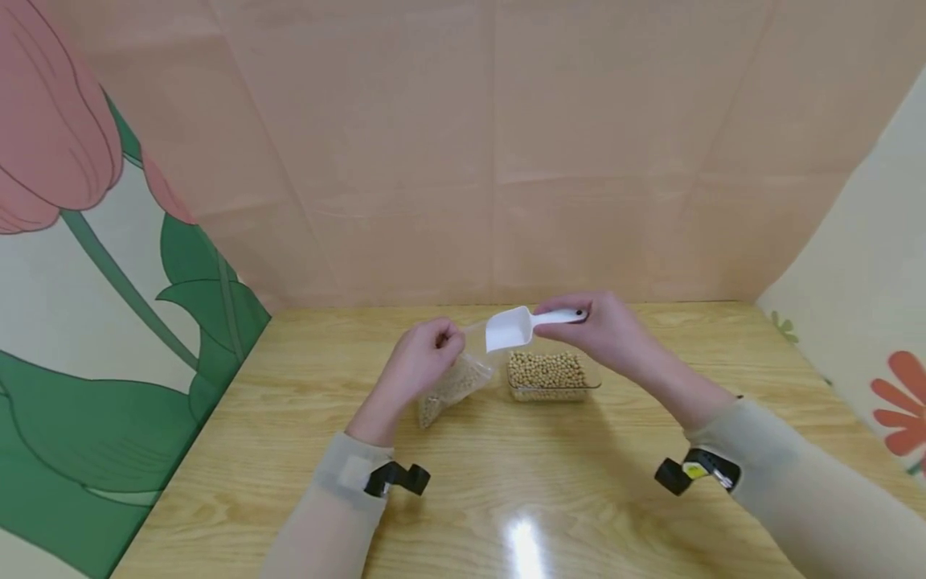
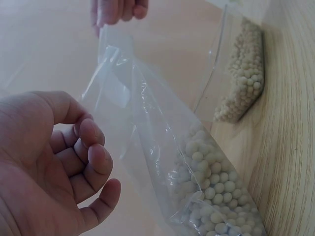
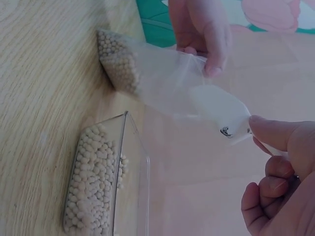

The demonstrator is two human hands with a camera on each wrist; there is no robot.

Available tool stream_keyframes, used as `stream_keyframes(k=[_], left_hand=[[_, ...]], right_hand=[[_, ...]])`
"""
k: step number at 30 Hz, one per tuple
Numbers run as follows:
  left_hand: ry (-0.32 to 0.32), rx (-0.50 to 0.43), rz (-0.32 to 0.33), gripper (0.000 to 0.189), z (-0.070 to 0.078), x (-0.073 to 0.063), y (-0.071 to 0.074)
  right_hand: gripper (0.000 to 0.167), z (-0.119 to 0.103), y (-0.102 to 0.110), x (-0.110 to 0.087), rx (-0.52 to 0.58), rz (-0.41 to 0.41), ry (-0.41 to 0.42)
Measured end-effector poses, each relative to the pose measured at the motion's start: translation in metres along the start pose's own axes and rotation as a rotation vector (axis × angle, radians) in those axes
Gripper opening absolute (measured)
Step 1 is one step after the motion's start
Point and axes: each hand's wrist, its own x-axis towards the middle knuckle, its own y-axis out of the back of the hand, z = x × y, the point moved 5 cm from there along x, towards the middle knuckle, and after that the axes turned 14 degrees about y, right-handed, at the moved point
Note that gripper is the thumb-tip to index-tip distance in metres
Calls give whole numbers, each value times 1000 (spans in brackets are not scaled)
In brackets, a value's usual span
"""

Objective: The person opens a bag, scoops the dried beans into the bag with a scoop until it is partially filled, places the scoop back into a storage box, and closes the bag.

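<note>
My left hand (image 1: 423, 358) pinches the upper edge of a clear plastic bag (image 3: 162, 76) between thumb and forefinger. Round pale beans (image 2: 219, 189) fill the lower part of the bag, which hangs slanted down to the wooden table. My right hand (image 1: 596, 326) grips a white scoop (image 1: 510, 330) by its handle, thumb on top. The scoop's blade (image 3: 219, 105) points left and overlaps the bag's mouth in the right wrist view, and no beans show on it. Below the scoop stands a clear rectangular container (image 3: 132, 196) holding more of the same beans.
The wooden table (image 1: 463, 482) reaches back to a plain pinkish backdrop (image 1: 492, 161). Flower-printed panels stand at the left (image 1: 94, 434) and right (image 1: 868, 322) sides. A small black wrist camera (image 1: 398, 478) is strapped at each sleeve.
</note>
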Motion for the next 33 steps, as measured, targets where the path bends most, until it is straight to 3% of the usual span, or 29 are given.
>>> stream_keyframes(k=[6,16,25,33], left_hand=[[-13,9,9,21,1,0,0],[-12,16,10,21,1,1,-1],[1,5,3,20,0,1,-1],[-7,13,9,23,1,1,-1]], right_hand=[[40,10,17,-13,46,26,-53],[44,35,37,-31,12,29,-91],[45,58,42,-42,-52,25,-126],[50,80,42,-45,-98,-27,-152]])
